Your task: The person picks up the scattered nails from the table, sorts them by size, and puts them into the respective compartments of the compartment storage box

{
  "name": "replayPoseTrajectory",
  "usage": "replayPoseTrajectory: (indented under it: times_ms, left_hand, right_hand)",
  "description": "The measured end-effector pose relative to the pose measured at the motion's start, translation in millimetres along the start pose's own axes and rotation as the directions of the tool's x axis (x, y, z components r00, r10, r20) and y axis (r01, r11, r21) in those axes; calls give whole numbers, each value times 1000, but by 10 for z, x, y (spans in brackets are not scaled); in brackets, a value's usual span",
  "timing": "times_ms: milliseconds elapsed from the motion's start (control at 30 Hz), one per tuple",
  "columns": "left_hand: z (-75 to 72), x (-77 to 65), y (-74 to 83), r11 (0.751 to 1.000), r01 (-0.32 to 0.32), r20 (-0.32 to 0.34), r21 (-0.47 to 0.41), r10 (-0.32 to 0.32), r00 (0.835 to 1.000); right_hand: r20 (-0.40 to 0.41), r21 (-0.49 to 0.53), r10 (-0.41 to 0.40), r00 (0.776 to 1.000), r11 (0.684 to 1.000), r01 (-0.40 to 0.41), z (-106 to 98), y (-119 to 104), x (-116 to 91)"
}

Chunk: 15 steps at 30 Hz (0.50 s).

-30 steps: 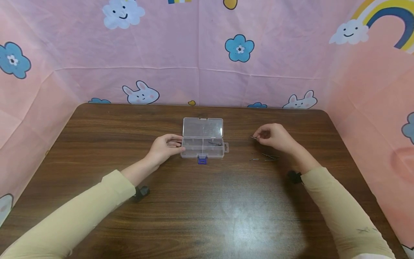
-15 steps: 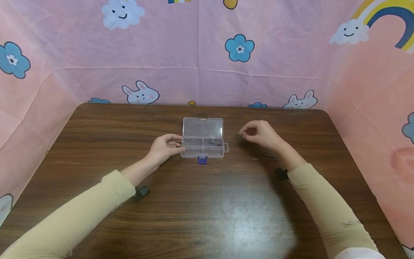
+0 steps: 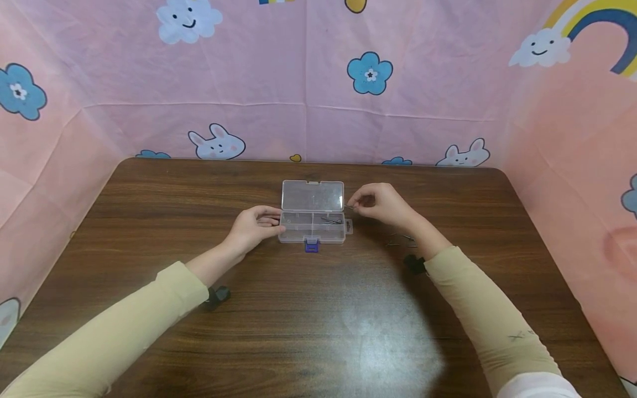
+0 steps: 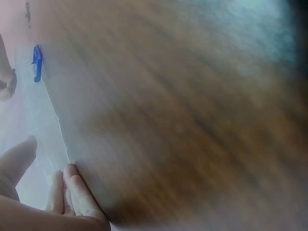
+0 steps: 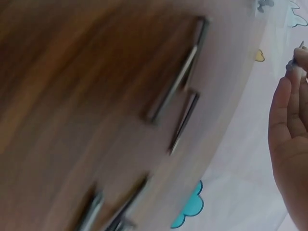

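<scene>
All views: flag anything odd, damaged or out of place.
A dark, scribbled mark stands out on the otherwise plain right sleeve. Some nails lie loose on the table outside the open plastic compartment box, but nothing looks clearly damaged.

Clear plastic compartment box, blue latch, lid raised at back, standing on tabletop, left end touched by my left fingers. Several thin metal nails lying inside, right half. One small nail pinched in my right fingers, beside lid's right edge. Loose nails scattered right of box.
</scene>
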<state>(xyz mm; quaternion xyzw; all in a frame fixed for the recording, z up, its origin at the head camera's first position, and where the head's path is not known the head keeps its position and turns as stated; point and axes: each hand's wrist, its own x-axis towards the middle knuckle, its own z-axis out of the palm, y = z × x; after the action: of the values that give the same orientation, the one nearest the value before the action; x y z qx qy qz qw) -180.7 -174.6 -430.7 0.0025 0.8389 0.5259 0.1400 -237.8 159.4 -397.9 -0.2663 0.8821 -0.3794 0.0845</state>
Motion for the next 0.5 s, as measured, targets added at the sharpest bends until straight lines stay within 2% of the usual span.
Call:
replayPoseTrajectory:
  times_ms: [500]
  left_hand:
    - [4,0,4,1000,5,0,-2,-5,1000]
  right_hand:
    - [50,34,-63,997,998,61,189,-120,166]
